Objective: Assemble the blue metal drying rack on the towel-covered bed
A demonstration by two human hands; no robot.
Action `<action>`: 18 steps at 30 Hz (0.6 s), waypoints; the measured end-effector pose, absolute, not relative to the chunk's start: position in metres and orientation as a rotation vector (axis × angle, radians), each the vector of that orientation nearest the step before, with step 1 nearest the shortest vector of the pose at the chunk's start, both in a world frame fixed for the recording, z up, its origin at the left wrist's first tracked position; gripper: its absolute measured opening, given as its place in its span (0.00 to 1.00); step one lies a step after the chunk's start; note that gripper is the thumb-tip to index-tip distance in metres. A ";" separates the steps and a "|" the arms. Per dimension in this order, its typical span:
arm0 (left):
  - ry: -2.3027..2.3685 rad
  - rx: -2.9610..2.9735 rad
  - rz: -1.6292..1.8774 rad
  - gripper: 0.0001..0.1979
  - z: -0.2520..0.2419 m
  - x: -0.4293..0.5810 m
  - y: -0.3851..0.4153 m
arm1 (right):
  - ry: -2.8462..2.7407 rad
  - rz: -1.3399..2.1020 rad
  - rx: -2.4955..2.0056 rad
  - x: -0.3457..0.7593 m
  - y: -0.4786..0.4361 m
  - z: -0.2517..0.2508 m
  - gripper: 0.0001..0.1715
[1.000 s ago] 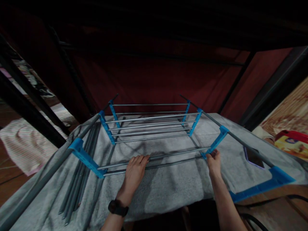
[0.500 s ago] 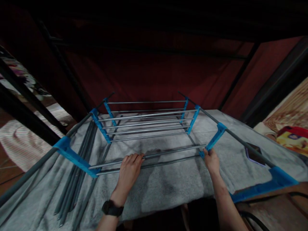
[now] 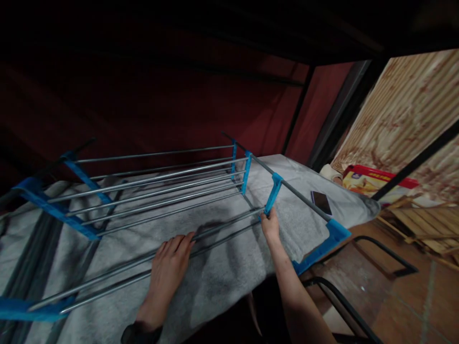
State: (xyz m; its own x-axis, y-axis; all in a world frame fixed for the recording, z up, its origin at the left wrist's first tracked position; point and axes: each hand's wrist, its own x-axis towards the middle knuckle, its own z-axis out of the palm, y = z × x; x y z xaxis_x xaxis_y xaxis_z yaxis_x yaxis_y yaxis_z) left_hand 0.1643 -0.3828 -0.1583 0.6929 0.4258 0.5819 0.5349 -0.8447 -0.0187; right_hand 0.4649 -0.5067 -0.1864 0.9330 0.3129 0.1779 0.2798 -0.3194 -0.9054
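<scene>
A rack frame of grey metal tubes and blue plastic brackets lies on a grey cloth [image 3: 229, 282]. My left hand [image 3: 171, 263] is closed over the upper of two near metal rods [image 3: 107, 275], its fingers curled across the far side. My right hand [image 3: 270, 225] pinches the lower end of a blue plastic bracket [image 3: 274, 191], where the rods' right ends meet it. Whether the rod tips sit in the bracket's holes cannot be made out. At the left, the same rods reach another blue bracket [image 3: 32, 310]. Farther back, several rods [image 3: 172, 190] span two more bracket pairs.
A phone [image 3: 321, 203] lies on the cloth at the right, beyond the side tube [image 3: 304, 198]. Loose grey tubes [image 3: 30, 253] lie at the left. Nearer me is a blue corner piece [image 3: 322, 246]. Black metal bars [image 3: 346, 306] stand beside the table, and a red-and-yellow package [image 3: 373, 181] sits behind.
My view has swung to the right, so the rack appears farther left and more floor shows. Both hands keep their holds on the rod and the bracket.
</scene>
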 end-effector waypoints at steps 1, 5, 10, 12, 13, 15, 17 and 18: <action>-0.764 -2.730 -0.864 0.15 -0.159 0.168 -0.384 | -0.431 0.034 -1.897 0.465 -0.506 -0.186 0.14; -0.726 -2.781 -0.862 0.15 -0.162 0.176 -0.386 | -0.437 0.032 -1.819 0.465 -0.503 -0.186 0.16; -0.699 -2.745 -0.812 0.15 -0.163 0.178 -0.384 | -0.439 0.045 -1.780 0.464 -0.503 -0.188 0.20; -0.688 -2.746 -0.768 0.15 -0.162 0.178 -0.385 | -0.439 0.050 -1.781 0.464 -0.503 -0.189 0.20; -0.687 -2.747 -0.753 0.16 -0.162 0.178 -0.385 | -0.439 0.052 -1.784 0.464 -0.503 -0.189 0.21; -0.689 -2.745 -0.737 0.17 -0.161 0.179 -0.385 | -0.440 0.053 -1.790 0.464 -0.503 -0.189 0.21; -0.695 -2.736 -0.736 0.17 -0.162 0.180 -0.385 | -0.441 0.055 -1.797 0.465 -0.503 -0.189 0.21; -0.697 -2.734 -0.738 0.17 -0.163 0.180 -0.385 | -0.442 0.056 -1.801 0.465 -0.504 -0.189 0.21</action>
